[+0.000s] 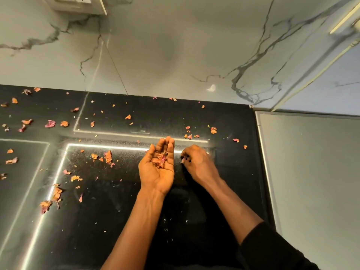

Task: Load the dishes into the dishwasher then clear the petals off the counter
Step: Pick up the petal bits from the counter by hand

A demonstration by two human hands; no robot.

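Dim, warm light came from overhead; strip-light reflections glared in bright lines on the glossy black counter (116,211). Petals (50,123) looked sharp, right hand (196,162) was a bit motion-blurred. Top-right corner was smeared & edges bowed w/ wide-angle distortion.

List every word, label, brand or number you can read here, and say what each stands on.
None: no text in this view can be read.
The socket plate at the top left is cut off and blurred; any marking on it cannot be read.
The counter, wall, petals, left hand and right hand bear no writing.
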